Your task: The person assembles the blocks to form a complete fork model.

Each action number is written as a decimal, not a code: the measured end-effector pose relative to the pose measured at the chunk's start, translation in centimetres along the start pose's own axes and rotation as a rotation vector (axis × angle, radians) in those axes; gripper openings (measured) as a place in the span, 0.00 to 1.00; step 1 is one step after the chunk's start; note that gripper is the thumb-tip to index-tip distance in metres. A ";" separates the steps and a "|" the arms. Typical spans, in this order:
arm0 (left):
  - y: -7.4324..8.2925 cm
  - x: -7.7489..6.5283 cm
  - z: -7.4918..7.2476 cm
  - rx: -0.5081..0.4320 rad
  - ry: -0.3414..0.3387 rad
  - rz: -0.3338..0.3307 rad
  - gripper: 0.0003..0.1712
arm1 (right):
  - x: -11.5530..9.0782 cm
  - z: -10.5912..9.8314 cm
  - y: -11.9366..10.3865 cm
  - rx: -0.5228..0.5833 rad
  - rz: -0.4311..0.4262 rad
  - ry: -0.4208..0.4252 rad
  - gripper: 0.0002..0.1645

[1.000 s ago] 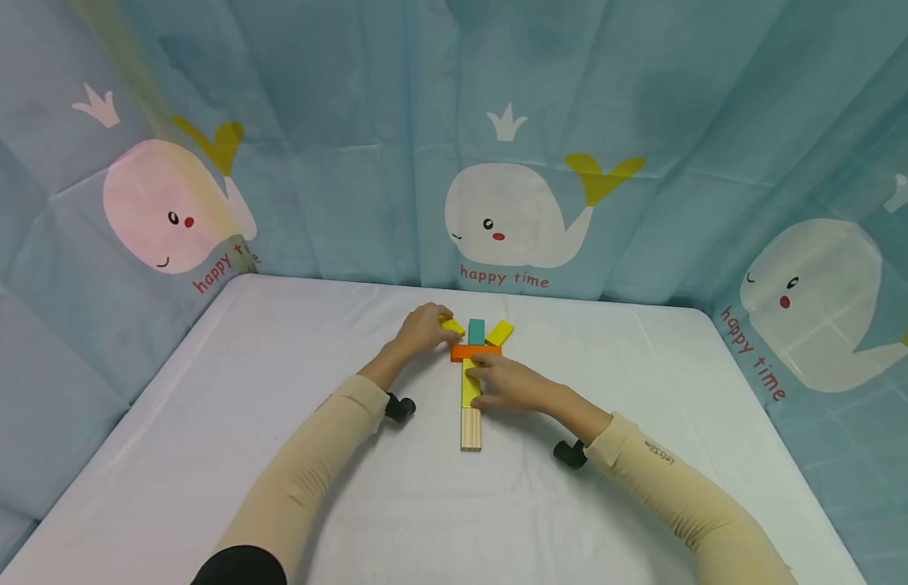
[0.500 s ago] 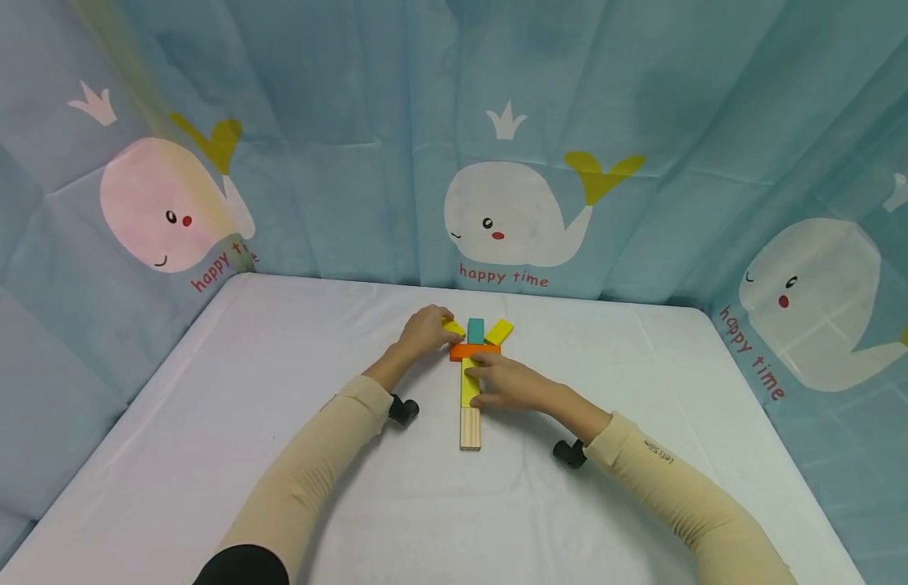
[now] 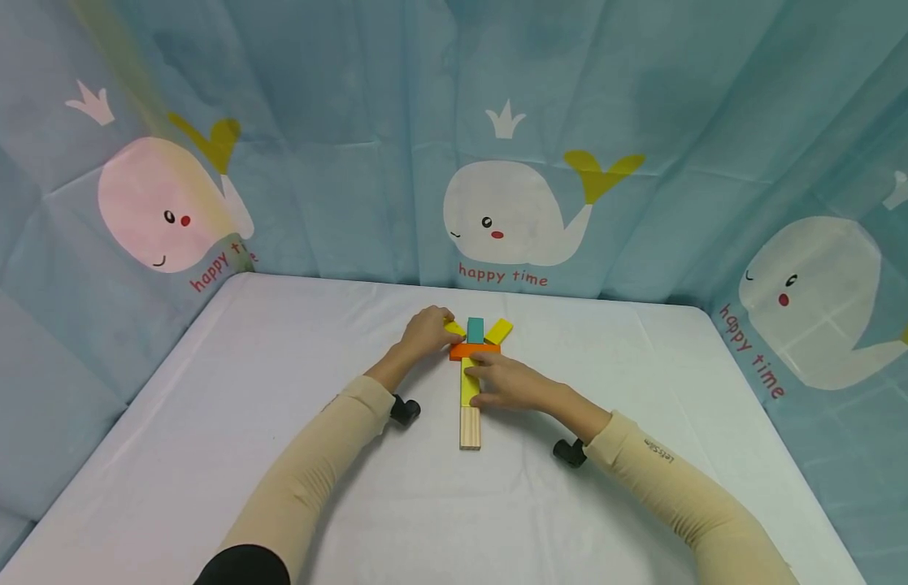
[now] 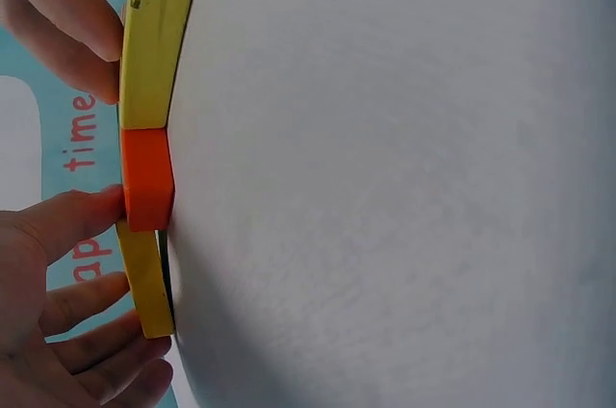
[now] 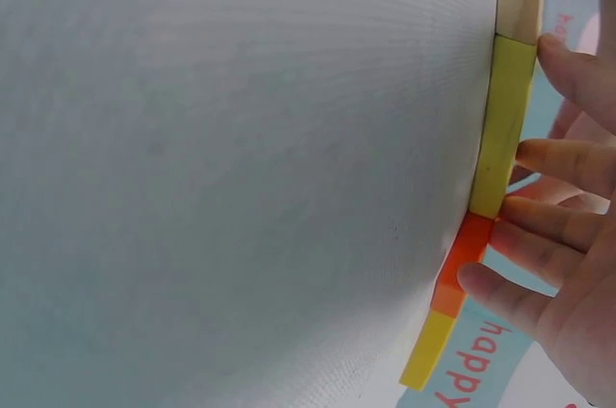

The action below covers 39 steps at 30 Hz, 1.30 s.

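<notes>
Flat wooden blocks make a figure on the white table. My left hand (image 3: 424,331) holds the left yellow block (image 3: 454,328) between thumb and fingers, slanted beside the teal block (image 3: 475,330). In the left wrist view, the thumb reaches this block's (image 4: 146,278) end by the orange block. My right hand (image 3: 514,382) rests its fairly straight fingers on the orange crosswise block (image 3: 459,353) and the longer yellow block (image 3: 468,392) below it. In the right wrist view, a finger touches the orange block (image 5: 462,264). A natural wood block (image 3: 470,428) continues the column nearest me.
Another yellow block (image 3: 500,331) slants outward to the right of the teal one. The white-covered table (image 3: 336,504) extends around the blocks. A blue curtain (image 3: 336,195) printed with whales hangs behind it and at both sides.
My left hand has shifted slightly right, bringing the left yellow block a little closer to the teal one. My right hand has stayed in place.
</notes>
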<state>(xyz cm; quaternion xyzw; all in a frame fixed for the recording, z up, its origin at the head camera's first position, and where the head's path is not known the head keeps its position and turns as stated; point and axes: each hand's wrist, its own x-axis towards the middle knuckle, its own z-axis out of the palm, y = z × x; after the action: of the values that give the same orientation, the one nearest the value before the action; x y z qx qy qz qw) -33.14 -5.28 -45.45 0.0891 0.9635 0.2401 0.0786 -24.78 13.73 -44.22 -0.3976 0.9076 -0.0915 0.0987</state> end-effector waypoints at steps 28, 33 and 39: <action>0.3 -0.2 0.4 0.035 0.000 0.004 0.29 | -0.2 0.2 0.2 -0.014 -0.018 0.020 0.33; 0.2 -0.3 0.4 0.035 0.006 0.021 0.29 | -0.1 0.2 0.2 -0.016 -0.029 0.027 0.33; -0.1 -0.2 0.2 0.024 0.000 0.030 0.29 | 0.0 0.1 0.1 -0.013 -0.025 0.021 0.33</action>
<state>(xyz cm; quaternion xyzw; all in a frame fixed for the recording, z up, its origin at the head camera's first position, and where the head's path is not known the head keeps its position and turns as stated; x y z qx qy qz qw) -32.96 -5.34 -45.69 0.1046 0.9649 0.2295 0.0738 -24.87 13.76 -44.35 -0.4085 0.9042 -0.0911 0.0853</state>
